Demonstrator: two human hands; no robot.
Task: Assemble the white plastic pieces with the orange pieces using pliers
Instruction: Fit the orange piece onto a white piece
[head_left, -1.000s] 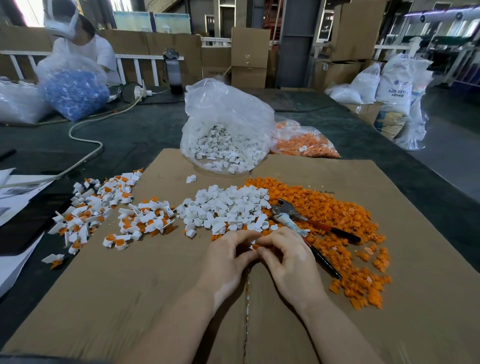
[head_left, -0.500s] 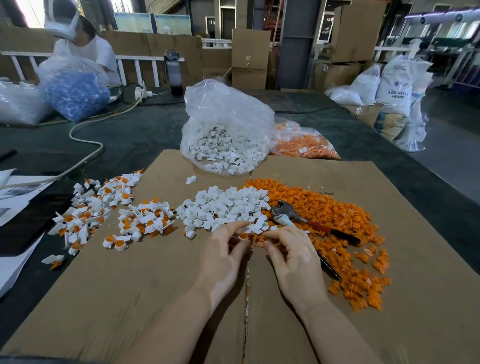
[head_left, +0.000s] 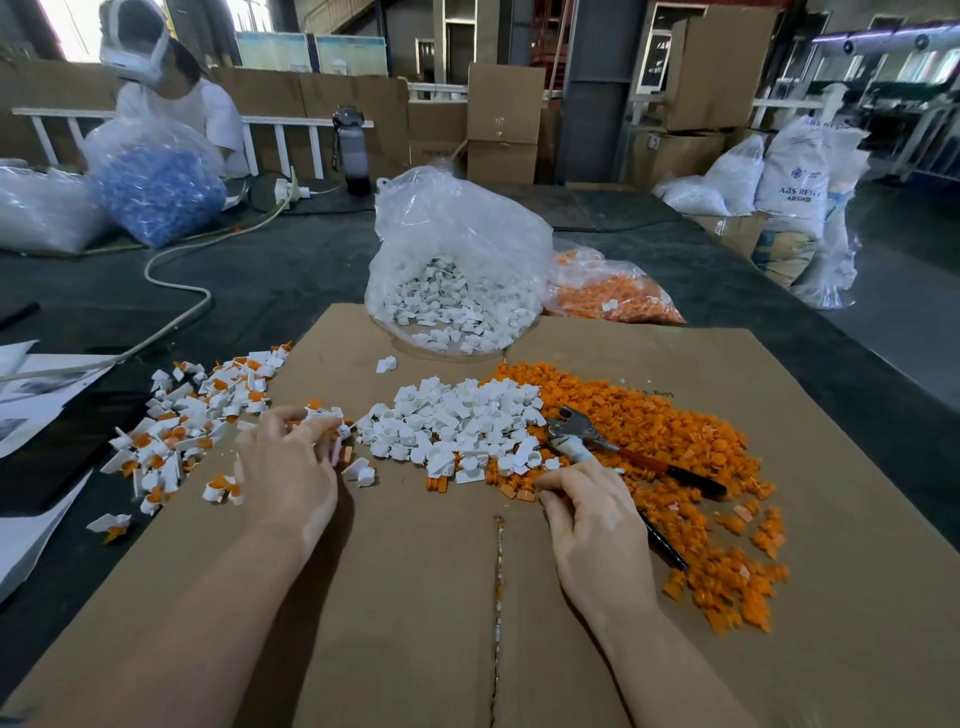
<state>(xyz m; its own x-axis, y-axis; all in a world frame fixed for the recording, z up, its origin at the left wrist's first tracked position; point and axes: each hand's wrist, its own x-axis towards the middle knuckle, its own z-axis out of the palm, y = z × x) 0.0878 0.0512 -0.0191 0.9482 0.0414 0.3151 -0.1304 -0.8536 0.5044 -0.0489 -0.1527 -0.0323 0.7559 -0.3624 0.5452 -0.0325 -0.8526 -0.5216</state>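
Loose white pieces (head_left: 457, 421) lie heaped mid-cardboard, and a wide spread of orange pieces (head_left: 675, 441) lies to their right. Assembled white-and-orange pieces (head_left: 197, 415) are scattered at the left. The pliers (head_left: 576, 431) rest on the orange pile, one handle running under my right hand. My left hand (head_left: 291, 462) hovers at the edge of the assembled pile, fingers curled around a small white piece at its fingertips. My right hand (head_left: 592, 519) rests on the cardboard, its fingertips pinched on an orange piece at the pile's near edge.
A clear bag of white pieces (head_left: 457, 270) and a bag of orange pieces (head_left: 613, 291) stand behind the piles. A cable (head_left: 176, 291) and papers (head_left: 36, 384) lie left. Another person (head_left: 171, 104) works with a bag of blue parts (head_left: 156, 187) at the far left.
My hands, together in front of the white pile before, have separated. The left has swung left to the assembled pile; the right has shifted right to the orange pieces.
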